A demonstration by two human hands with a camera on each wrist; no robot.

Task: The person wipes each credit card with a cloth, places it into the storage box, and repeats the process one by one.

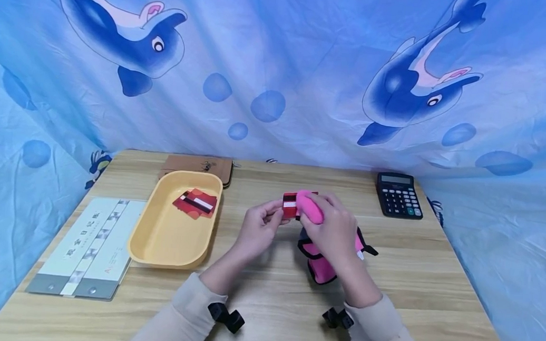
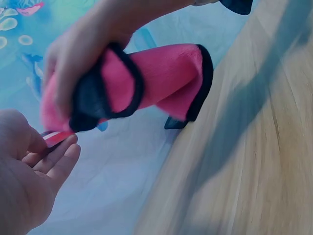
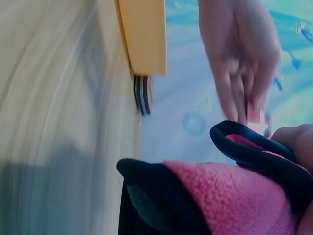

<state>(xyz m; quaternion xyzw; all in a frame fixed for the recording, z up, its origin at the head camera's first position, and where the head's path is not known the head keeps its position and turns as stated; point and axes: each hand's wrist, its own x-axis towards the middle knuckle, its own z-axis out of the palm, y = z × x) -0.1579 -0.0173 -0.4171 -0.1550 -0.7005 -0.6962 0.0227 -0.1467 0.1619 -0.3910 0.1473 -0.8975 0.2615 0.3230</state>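
My left hand (image 1: 258,226) pinches the edge of a red card (image 1: 290,204), which has a black stripe and a white strip. A pink fleece cloth (image 1: 321,270) with black trim is bunched in my right hand (image 1: 334,228). Part of the cloth lies against the card's right side and hides it; the rest hangs below my right hand. In the left wrist view, the cloth (image 2: 164,73) meets the card (image 2: 56,138) near my left fingertips. The right wrist view has my left hand (image 3: 242,54) holding the card beyond the folded cloth (image 3: 234,196).
A yellow tray (image 1: 163,239) at left holds several red cards (image 1: 196,203). A white and grey ledger book (image 1: 89,242) lies left of it, and a brown notebook (image 1: 192,163) behind it. At the back right sits a black calculator (image 1: 399,196). A blue dolphin curtain surrounds the table.
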